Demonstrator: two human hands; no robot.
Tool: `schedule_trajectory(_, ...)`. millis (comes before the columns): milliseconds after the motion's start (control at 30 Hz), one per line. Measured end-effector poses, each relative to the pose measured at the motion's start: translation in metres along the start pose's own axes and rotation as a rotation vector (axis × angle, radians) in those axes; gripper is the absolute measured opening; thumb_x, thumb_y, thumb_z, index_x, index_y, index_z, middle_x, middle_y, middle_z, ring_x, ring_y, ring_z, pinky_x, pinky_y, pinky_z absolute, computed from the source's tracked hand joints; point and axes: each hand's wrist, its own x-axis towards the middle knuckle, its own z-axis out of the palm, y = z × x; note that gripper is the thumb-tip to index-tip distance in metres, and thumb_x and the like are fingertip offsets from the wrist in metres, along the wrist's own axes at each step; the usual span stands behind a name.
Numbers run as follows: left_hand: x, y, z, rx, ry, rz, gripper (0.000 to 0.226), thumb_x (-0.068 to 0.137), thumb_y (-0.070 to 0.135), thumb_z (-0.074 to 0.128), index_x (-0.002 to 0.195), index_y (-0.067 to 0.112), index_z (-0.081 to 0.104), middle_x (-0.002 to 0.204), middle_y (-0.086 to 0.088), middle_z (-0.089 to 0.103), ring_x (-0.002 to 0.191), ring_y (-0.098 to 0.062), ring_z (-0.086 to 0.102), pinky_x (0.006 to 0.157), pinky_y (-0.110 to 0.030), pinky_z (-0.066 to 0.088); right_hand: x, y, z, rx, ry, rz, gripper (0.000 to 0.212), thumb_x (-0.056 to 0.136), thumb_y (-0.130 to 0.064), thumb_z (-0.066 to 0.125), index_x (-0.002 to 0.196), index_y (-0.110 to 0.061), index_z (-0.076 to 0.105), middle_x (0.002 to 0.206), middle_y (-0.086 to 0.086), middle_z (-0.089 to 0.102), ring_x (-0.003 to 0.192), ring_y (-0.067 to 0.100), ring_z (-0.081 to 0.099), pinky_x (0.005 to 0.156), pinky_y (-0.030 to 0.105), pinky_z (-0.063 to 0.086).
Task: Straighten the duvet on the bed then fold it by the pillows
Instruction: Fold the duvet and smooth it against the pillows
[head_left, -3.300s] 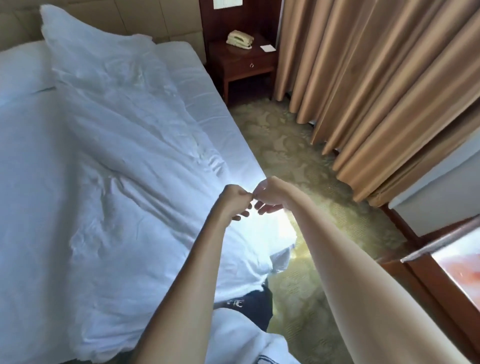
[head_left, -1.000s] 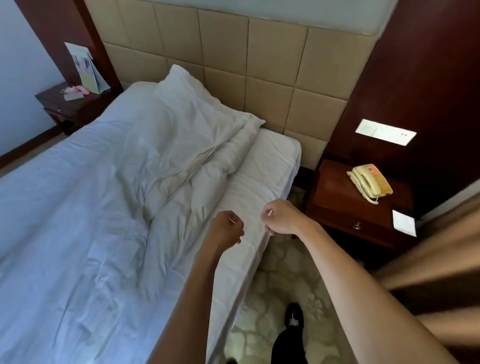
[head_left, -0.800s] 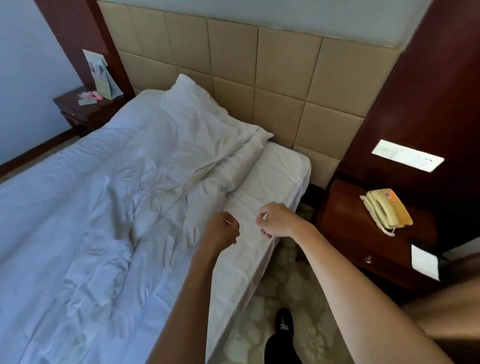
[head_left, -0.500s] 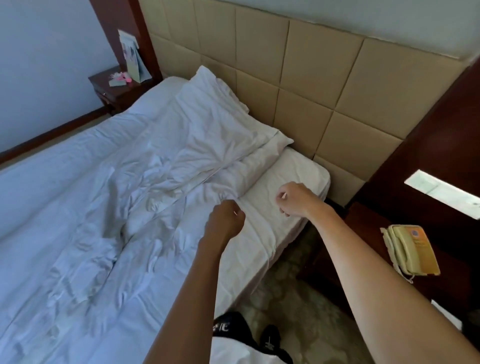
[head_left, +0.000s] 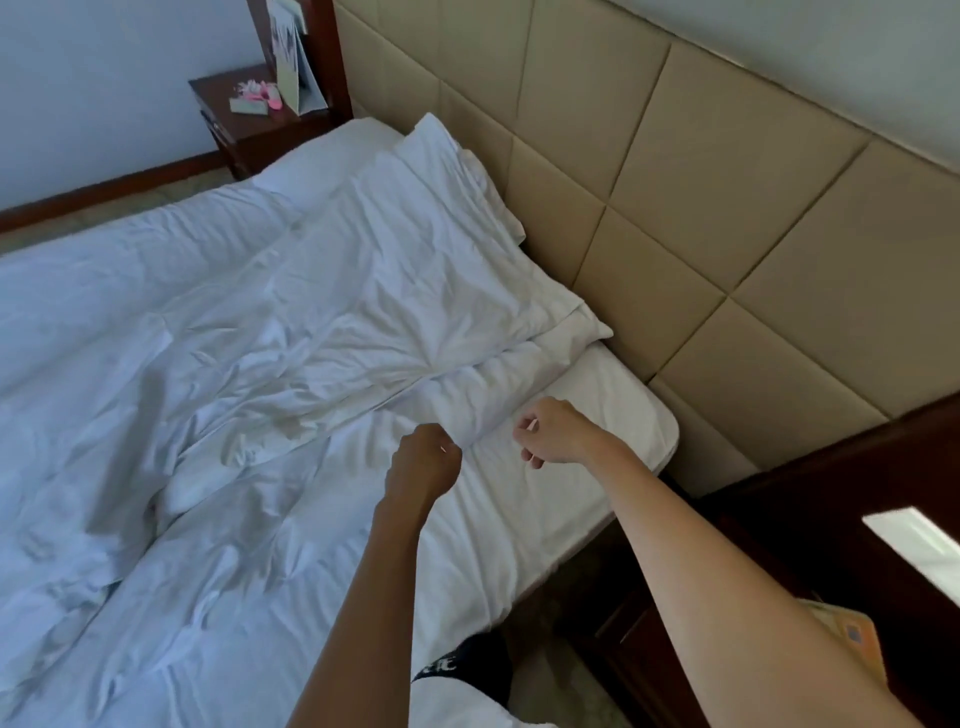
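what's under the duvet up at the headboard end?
The rumpled duvet lies over a white pillow whose corner pokes out by the headboard; white sheet shows beside it. Anything else beneath is covered.

No legible text, label or number anywhere

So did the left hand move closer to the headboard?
Yes. The left hand went from the foot end up the bed toward the headboard, now at the duvet fold.
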Motion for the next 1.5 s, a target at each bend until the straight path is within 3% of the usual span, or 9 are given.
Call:
schedule_trajectory(233, 0.086, 0.062, 0.005, 0.101, 0.074, 0.018, 0.019, 0.093, 0.020, 0.045, 0.098, 0.013, 0.062, 0.101, -0.006, 0.064, 0.096, -0.029, 0.063, 0.079, -0.034, 0.048, 0.105, -0.004, -0.058, 0.115, 0.115, 0.041, 0.016, 0.096, -0.019, 0.052, 0.089, -0.011, 0.065, 0.077, 0.007, 0.074, 0.065, 0.013, 0.069, 0.073, 0.031, 0.058)
schedule_trajectory(367, 0.126, 0.068, 0.007, 0.252, 0.101, 0.015, 0.019, 0.095, 0.013, 0.041, 0.097, 0.008, 0.060, 0.092, -0.003, 0.059, 0.085, -0.026, 0.056, 0.071, -0.032, 0.039, 0.148, 0.006, -0.048, 0.071, 0.034, 0.076, 0.016, 0.094, -0.025, 0.052, 0.101, -0.015, 0.063, 0.079, 0.005, 0.074, 0.072, 0.018, 0.072, 0.075, 0.034, 0.059)
schedule_trajectory(600, 0.201, 0.061, 0.019, 0.378, 0.084, 0.042, 0.012, 0.094, 0.016, 0.045, 0.097, 0.008, 0.054, 0.095, -0.010, 0.062, 0.083, -0.029, 0.058, 0.068, -0.035, 0.039, 0.242, 0.014, -0.032, -0.009, -0.037, 0.082, 0.035, 0.092, -0.035, 0.051, 0.124, -0.020, 0.053, 0.115, 0.005, 0.062, 0.100, 0.023, 0.063, 0.087, 0.038, 0.054)
schedule_trajectory(700, 0.242, 0.051, 0.033, 0.477, 0.102, 0.077, 0.025, 0.095, 0.026, 0.053, 0.114, 0.011, 0.051, 0.108, -0.010, 0.061, 0.097, -0.030, 0.060, 0.080, -0.039, 0.045, 0.285, 0.027, -0.018, 0.048, -0.069, 0.120, 0.043, 0.093, -0.041, 0.053, 0.128, -0.017, 0.051, 0.125, 0.005, 0.056, 0.105, 0.023, 0.060, 0.083, 0.034, 0.052)
schedule_trajectory(900, 0.328, 0.008, 0.076, 0.699, 0.106, 0.017, 0.090, 0.083, 0.052, 0.067, 0.150, 0.026, 0.015, 0.152, -0.007, 0.025, 0.138, -0.030, 0.029, 0.108, -0.051, 0.032, 0.376, 0.047, -0.001, 0.508, 0.023, 0.360, 0.074, 0.086, -0.048, 0.066, 0.141, -0.006, 0.040, 0.131, 0.007, 0.053, 0.106, 0.023, 0.062, 0.081, 0.034, 0.059)
schedule_trajectory(1067, 0.358, -0.030, 0.093, 0.835, 0.175, -0.077, 0.087, 0.089, 0.052, 0.058, 0.154, 0.021, 0.010, 0.157, -0.001, 0.017, 0.148, -0.025, 0.013, 0.113, -0.063, 0.011, 0.423, 0.061, 0.011, 1.017, 0.270, 0.536, 0.100, 0.070, -0.041, 0.086, 0.145, -0.028, 0.021, 0.131, 0.010, 0.052, 0.109, 0.029, 0.062, 0.085, 0.047, 0.059)
schedule_trajectory(1200, 0.367, -0.044, 0.085, 0.747, 0.275, -0.079, 0.050, 0.092, 0.020, 0.054, 0.139, 0.017, 0.039, 0.138, -0.003, 0.045, 0.128, -0.027, 0.042, 0.101, -0.044, 0.036, 0.436, 0.074, 0.001, 1.276, 0.479, 0.520, 0.075, 0.074, -0.010, 0.082, 0.127, -0.027, 0.032, 0.134, 0.009, 0.043, 0.101, 0.026, 0.059, 0.085, 0.049, 0.059)
schedule_trajectory(1333, 0.364, -0.012, 0.083, 0.621, 0.291, 0.017, 0.034, 0.089, 0.002, 0.043, 0.120, 0.012, 0.055, 0.111, -0.008, 0.064, 0.099, -0.032, 0.062, 0.080, -0.043, 0.048, 0.426, 0.073, -0.029, 1.082, 0.626, 0.335, 0.051, 0.083, 0.003, 0.065, 0.123, -0.014, 0.039, 0.116, 0.000, 0.044, 0.077, 0.004, 0.049, 0.064, 0.007, 0.051)
schedule_trajectory(1500, 0.320, 0.071, 0.138, 0.460, 0.280, 0.247, 0.032, 0.064, 0.001, 0.064, 0.096, 0.007, 0.061, 0.088, -0.011, 0.066, 0.069, -0.035, 0.066, 0.053, -0.037, 0.049, 0.409, 0.103, -0.106, 1.032, 0.958, 0.187, 0.039, 0.081, 0.005, 0.057, 0.108, -0.015, 0.037, 0.112, 0.001, 0.043, 0.077, 0.008, 0.050, 0.055, 0.004, 0.041)
